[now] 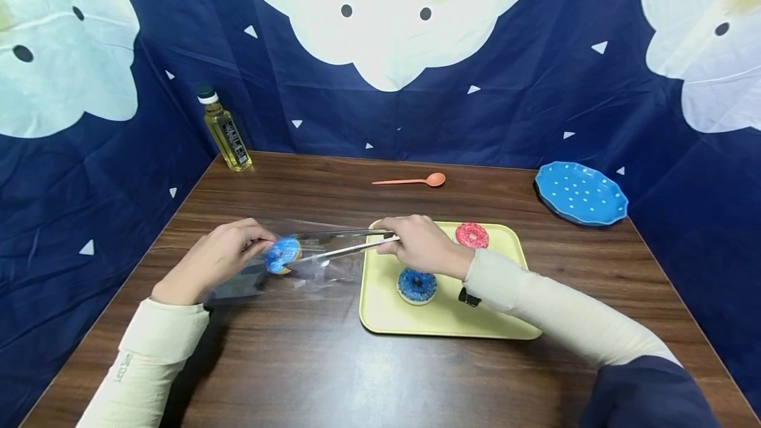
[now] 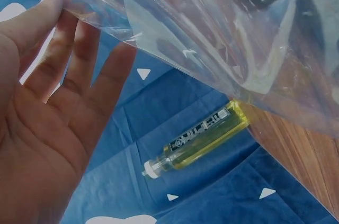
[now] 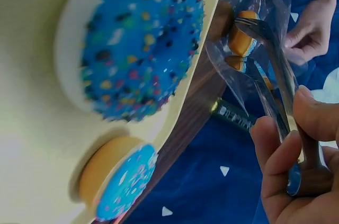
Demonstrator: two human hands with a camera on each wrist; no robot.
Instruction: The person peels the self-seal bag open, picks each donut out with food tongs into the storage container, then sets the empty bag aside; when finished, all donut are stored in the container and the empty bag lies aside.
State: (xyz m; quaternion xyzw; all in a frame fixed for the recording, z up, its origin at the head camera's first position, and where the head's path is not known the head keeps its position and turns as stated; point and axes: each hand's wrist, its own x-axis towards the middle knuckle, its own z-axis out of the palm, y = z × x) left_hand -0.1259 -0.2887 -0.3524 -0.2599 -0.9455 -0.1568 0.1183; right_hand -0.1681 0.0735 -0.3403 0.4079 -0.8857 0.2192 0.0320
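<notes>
My left hand [image 1: 217, 256] pinches the edge of a clear plastic bag [image 2: 212, 38] between thumb and forefinger, its other fingers spread in the left wrist view. Inside the bag lies a blue-iced donut [image 1: 282, 255]. With my right hand [image 1: 425, 243] I hold metal tongs [image 3: 283, 75], which reach leftward into the bag. One tip is forked and the other spoon-like, and both stand beside the donut. Whether they touch it is hard to tell. Beneath the right hand, a blue donut with sprinkles [image 1: 417, 286] sits on a yellow tray [image 1: 464, 322].
A pink donut [image 1: 472, 236] is at the tray's back, and a second blue donut [image 3: 127, 181] shows in the right wrist view. Behind are an orange spoon [image 1: 435, 179], an oil bottle [image 1: 228, 137] at left and a blue dotted plate [image 1: 579, 193] at right.
</notes>
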